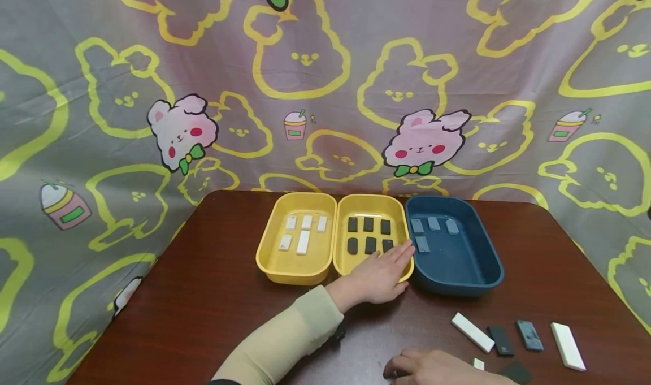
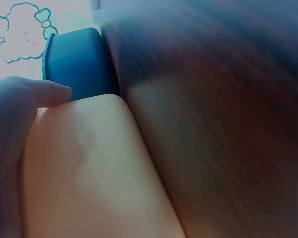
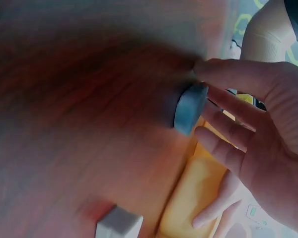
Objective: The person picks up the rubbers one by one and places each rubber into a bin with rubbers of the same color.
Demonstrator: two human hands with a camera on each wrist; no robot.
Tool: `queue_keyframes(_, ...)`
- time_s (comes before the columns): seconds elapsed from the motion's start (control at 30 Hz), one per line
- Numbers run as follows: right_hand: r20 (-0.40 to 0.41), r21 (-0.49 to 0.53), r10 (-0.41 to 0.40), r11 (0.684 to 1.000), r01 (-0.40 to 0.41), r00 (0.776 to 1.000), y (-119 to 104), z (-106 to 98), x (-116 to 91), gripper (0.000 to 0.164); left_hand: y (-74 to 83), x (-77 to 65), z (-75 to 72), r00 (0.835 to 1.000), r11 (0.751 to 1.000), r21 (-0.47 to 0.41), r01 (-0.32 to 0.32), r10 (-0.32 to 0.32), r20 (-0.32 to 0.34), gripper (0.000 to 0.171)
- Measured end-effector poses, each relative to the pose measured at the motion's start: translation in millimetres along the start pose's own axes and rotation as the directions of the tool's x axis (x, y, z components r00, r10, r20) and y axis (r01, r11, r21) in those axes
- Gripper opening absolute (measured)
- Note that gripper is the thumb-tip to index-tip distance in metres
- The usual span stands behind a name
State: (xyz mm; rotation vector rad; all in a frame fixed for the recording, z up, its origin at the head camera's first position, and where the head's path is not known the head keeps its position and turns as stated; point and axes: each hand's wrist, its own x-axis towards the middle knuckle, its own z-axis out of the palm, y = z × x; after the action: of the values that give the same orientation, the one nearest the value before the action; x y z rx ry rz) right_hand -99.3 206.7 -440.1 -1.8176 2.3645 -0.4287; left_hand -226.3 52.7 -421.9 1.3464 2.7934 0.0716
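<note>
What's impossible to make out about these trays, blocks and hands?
Front right black block in the middle tray, head view: partly covered by the left hand.
Loose marked black block, head view: marking too small to read.
Right hand, head view: cut off by bottom edge.
Blue-looking block, right wrist view: far side turned away, so a pinch is unclear.
Nearer tray, left wrist view: contents hidden by its wall.

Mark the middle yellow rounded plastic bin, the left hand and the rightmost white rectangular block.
Middle yellow rounded plastic bin (image 2: 97,163), left wrist view, on its outer wall.
Left hand (image 1: 380,275), head view, on its back.
Rightmost white rectangular block (image 1: 568,345), head view, mid top face.
</note>
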Motion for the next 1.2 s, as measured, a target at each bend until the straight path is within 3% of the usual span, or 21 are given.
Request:
queue_keyframes(0.13, 0.018, 0.033, 0.062, 0.997, -0.063, 0.998, 0.3, -3.6, -5.9, 0.025, 0.0, -0.4, 0.3, 1.000, 1.000, -0.003, 0.000, 0.000, -0.001, 0.072)
queue_keyframes(0.4, 0.021, -0.028, 0.095, 0.995, -0.095, 0.995, 4.6, -8.3, -22.0, 0.030, 0.0, 0.4, -0.1, 1.000, 1.000, 0.000, 0.000, 0.000, 0.006, 0.073)
queue_keyframes(0.6, 0.033, 0.027, 0.130, 0.991, -0.130, 0.991, 7.1, -8.6, -25.1, 0.033, -0.3, 1.1, 2.0, 1.000, 1.000, 0.028, 0.004, -0.004, -0.001, 0.071)
queue_keyframes(0.8, 0.022, 0.084, 0.149, 0.985, -0.150, 0.989, 9.1, -9.6, -23.6, 0.025, -0.2, 0.9, 2.8, 1.000, 1.000, 0.029, 0.004, -0.004, -0.001, 0.071)
queue_keyframes(0.93, 0.016, 0.088, 0.204, 0.975, -0.204, 0.979, 8.5, -22.6, -20.6, 0.033, -0.3, 1.3, 2.0, 1.000, 1.000, 0.020, 0.011, -0.011, 0.011, 0.071)
queue_keyframes(1.03, 0.012, 0.088, 0.284, 0.955, -0.284, 0.959, 6.6, -40.1, -19.5, 0.043, -0.3, 2.0, 1.4, 1.000, 1.000, 0.015, 0.019, -0.019, 0.019, 0.072)
queue_keyframes(1.2, -0.089, 0.038, 0.356, 0.935, -0.354, 0.930, 4.0, -67.3, -22.3, 0.051, 0.1, 1.6, 1.2, 0.999, 1.000, -0.003, 0.025, -0.025, 0.019, 0.073)
